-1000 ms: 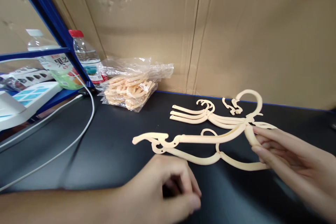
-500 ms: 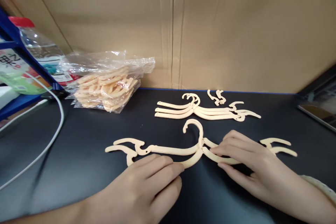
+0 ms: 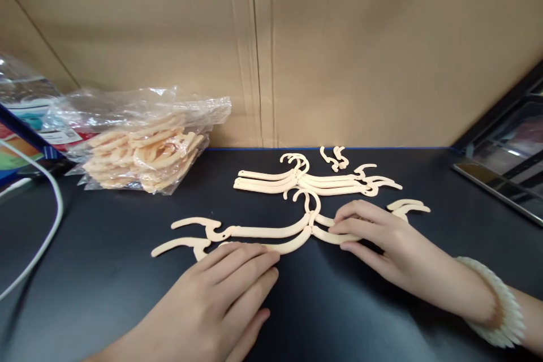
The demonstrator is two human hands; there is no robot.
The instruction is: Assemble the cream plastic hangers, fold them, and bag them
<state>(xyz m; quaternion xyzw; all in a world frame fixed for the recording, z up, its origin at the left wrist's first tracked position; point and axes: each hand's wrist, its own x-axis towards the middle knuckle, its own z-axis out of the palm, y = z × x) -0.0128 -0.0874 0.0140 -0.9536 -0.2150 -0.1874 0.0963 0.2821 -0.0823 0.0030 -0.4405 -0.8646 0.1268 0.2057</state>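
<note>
Two cream folding hangers lie spread side by side: a nearer hanger (image 3: 292, 244) and a farther hanger (image 3: 271, 232), their hooks partly overlapping. My left hand (image 3: 224, 288) has its fingers over the nearer hanger's left arm, gripping it. With fingers and thumb my right hand (image 3: 377, 237) holds the nearer hanger's right arm; its fingertips also reach the farther one, and I cannot tell whether they press on it. Small curved end pieces (image 3: 195, 226) stick out at the hangers' left ends. Others (image 3: 409, 206) show past my right hand.
Behind lies a row of similar hangers (image 3: 271, 184), with loose curved pieces (image 3: 335, 158) beyond. A clear plastic bag (image 3: 144, 147) of cream parts sits left. A white cable (image 3: 55, 220) loops at the left edge. Cardboard (image 3: 360, 51) walls the back; a dark-framed object (image 3: 504, 181) stands right.
The view has shifted to the right. Both hands and the two front hangers have moved slightly away from me, so their hooks now reach the row behind. Both hands keep their hold.
</note>
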